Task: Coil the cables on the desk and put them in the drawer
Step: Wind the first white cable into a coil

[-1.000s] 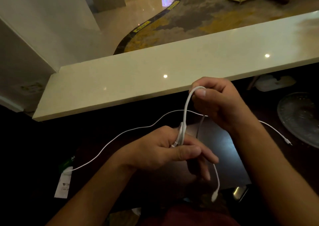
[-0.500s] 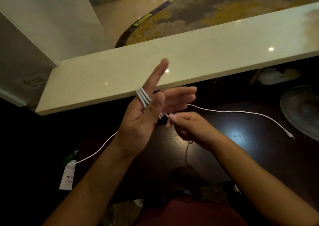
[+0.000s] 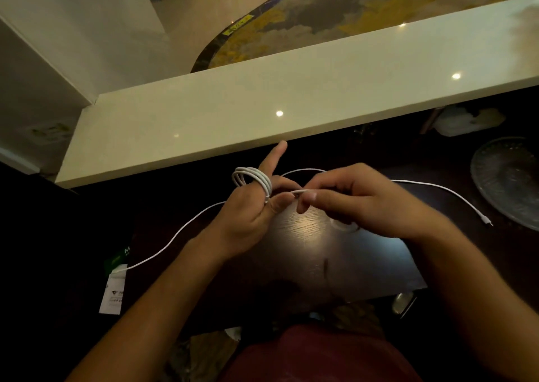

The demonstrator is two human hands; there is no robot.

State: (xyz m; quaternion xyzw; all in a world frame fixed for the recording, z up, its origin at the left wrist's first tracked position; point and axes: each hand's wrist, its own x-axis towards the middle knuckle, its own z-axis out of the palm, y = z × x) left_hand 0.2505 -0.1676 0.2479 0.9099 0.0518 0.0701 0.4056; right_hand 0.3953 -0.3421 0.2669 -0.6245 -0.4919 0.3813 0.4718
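The thin white charging cable (image 3: 253, 181) sits partly wound in several loops round the fingers of the person's left hand (image 3: 248, 215), which serves as a spool so the turns stay even. The index finger points up and away and the thumb presses the loops against the hand, presumably to keep them from springing off. The right hand (image 3: 350, 199) pinches the free strand just beside the coil between thumb and fingertips, held level above the dark wood-grain desk (image 3: 315, 253), ready to feed another turn. The rest of the cable trails across the desk on both sides, its plug (image 3: 486, 221) lying near a clear glass plate (image 3: 507, 177). No drawer shows.
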